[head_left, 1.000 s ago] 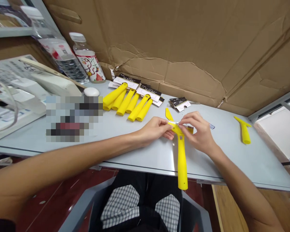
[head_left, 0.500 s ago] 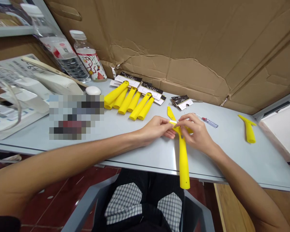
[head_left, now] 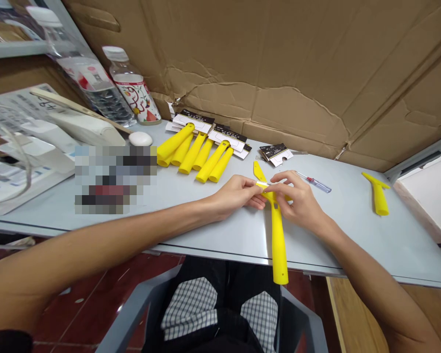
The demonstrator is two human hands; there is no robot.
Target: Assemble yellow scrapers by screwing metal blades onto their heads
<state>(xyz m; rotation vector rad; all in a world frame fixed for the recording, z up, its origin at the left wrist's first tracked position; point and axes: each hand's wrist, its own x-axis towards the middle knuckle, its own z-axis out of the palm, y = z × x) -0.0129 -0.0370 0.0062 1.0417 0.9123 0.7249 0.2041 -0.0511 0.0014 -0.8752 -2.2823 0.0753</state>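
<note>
Between my hands is a yellow T-shaped scraper (head_left: 278, 240), its handle pointing toward me and reaching past the table's front edge. My left hand (head_left: 238, 196) is closed, pinching the left end of the scraper's head. A thin pale strip (head_left: 261, 183), perhaps a blade, lies along that head. My right hand (head_left: 297, 198) has its thumb and fingers bent around the right side of the head, with fingertips near the strip; they partly hide the head. Just beyond lies a loose flat yellow piece (head_left: 258, 171). To the right rests a screwdriver (head_left: 314, 182) with a clear handle.
Several yellow handles (head_left: 193, 154) with black-and-white cards lie at the back left. More cards (head_left: 277, 154) sit behind my hands. Another yellow T-shaped tool (head_left: 379, 196) is at far right. Bottles (head_left: 135, 93) and a white mouse (head_left: 140, 139) stand left. A cardboard wall (head_left: 279, 59) closes the back.
My right fingertips have shifted slightly on the scraper's head. Both hands keep their places around it, and the view has moved only a little.
</note>
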